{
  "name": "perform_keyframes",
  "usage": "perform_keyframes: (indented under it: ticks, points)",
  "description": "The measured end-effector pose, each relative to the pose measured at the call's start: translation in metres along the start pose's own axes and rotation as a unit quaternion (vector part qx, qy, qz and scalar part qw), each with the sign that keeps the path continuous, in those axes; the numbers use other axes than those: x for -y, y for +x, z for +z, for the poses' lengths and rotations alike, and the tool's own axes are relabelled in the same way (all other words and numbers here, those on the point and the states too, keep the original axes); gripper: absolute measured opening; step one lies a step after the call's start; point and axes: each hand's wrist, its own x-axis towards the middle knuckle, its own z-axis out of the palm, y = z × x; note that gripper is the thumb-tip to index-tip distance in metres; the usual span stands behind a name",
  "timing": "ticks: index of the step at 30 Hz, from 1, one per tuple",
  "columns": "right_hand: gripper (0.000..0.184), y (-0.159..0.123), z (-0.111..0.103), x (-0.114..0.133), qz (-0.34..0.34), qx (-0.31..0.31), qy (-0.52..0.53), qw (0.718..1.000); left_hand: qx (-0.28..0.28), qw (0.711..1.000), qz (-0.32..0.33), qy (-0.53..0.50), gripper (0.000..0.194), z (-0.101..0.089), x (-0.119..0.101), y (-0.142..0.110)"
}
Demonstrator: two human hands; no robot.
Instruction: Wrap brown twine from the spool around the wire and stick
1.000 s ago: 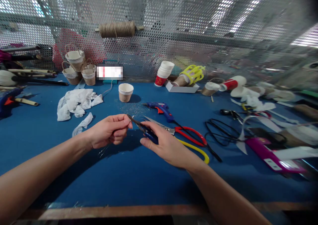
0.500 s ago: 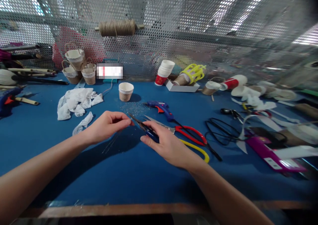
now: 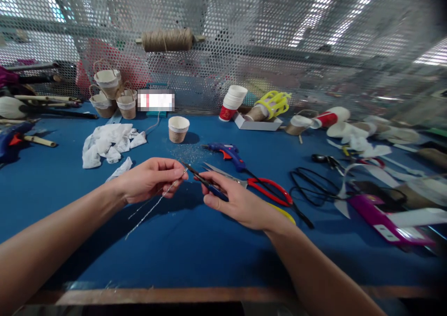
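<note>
1. I see 1 wire (image 3: 150, 212) with at least 2 thin silvery strands, held above the front middle of the table and touched near its upper end by the tips of 1 pair of pliers (image 3: 213, 188).
2. The wire's long axis runs slantwise, its loose ends down toward my lower left. The pliers point to the upper left and away from me, handles to the lower right; I cannot tell whether their tips are closed.
3. My 2 hands are near each other but apart. The left hand (image 3: 153, 181) pinches the wire between thumb and finger; the right hand (image 3: 237, 199) is wrapped around the blue handles.
4. Just beyond the right hand lie 1 pair of scissors (image 3: 252, 183), with red and yellow handles, and 1 blue glue gun (image 3: 228, 151).
5. Past the left hand stand 1 lined cup (image 3: 177, 131) and a heap of white cloth (image 3: 108, 141).
6. Farther back I count at least 3 small buckets (image 3: 106, 85), piled at left, 1 stack of paper cups (image 3: 233, 103) and 1 yellow cage (image 3: 274, 104). 1 purple box (image 3: 377, 216) lies at right.
7. The table (image 3: 195, 260) is blue with a brown front edge; behind it rises a perforated metal screen (image 3: 223, 27) with 1 roll of twine (image 3: 167, 40) before it.
</note>
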Motion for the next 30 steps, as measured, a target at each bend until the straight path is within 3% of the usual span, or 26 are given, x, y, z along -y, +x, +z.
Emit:
perform_keyframes:
  ticks: [6, 11, 16, 20, 21, 23, 26, 28, 30]
  points:
    - [0.043, 0.0, 0.003, -0.002, -0.023, -0.037, -0.027, 0.999, 0.057, 0.992, -0.033, -0.111, 0.013, -0.002, 0.004, 0.002]
    - [0.038, 0.0, 0.005, 0.0, -0.039, -0.056, -0.053, 0.996, 0.072, 0.99, -0.02, -0.118, 0.014, -0.004, 0.008, 0.003]
    - [0.035, -0.003, 0.004, 0.002, -0.032, -0.05, -0.06, 0.996, 0.052, 0.997, -0.006, -0.05, 0.017, -0.005, 0.007, 0.002]
    - [0.032, -0.003, 0.005, 0.003, -0.02, -0.062, -0.055, 0.996, -0.052, 0.987, 0.057, 0.139, 0.02, -0.002, 0.002, 0.001]
    - [0.032, -0.002, 0.006, 0.003, -0.015, -0.067, -0.052, 0.996, -0.089, 0.97, 0.082, 0.213, 0.02, -0.001, 0.001, 0.0]
    - [0.03, -0.001, 0.01, 0.003, -0.002, -0.074, -0.042, 0.996, -0.157, 0.907, 0.145, 0.363, 0.018, 0.003, 0.001, -0.001]
    - [0.03, -0.001, 0.018, 0.004, 0.022, -0.082, -0.016, 0.996, -0.237, 0.763, 0.227, 0.556, 0.016, 0.011, 0.005, -0.002]
    - [0.029, -0.001, 0.022, 0.005, 0.036, -0.088, 0.0, 0.995, -0.258, 0.67, 0.245, 0.652, 0.017, 0.015, 0.008, -0.002]
    - [0.029, -0.002, 0.024, 0.007, 0.05, -0.091, 0.01, 0.995, -0.257, 0.618, 0.245, 0.701, 0.019, 0.019, 0.009, 0.0]
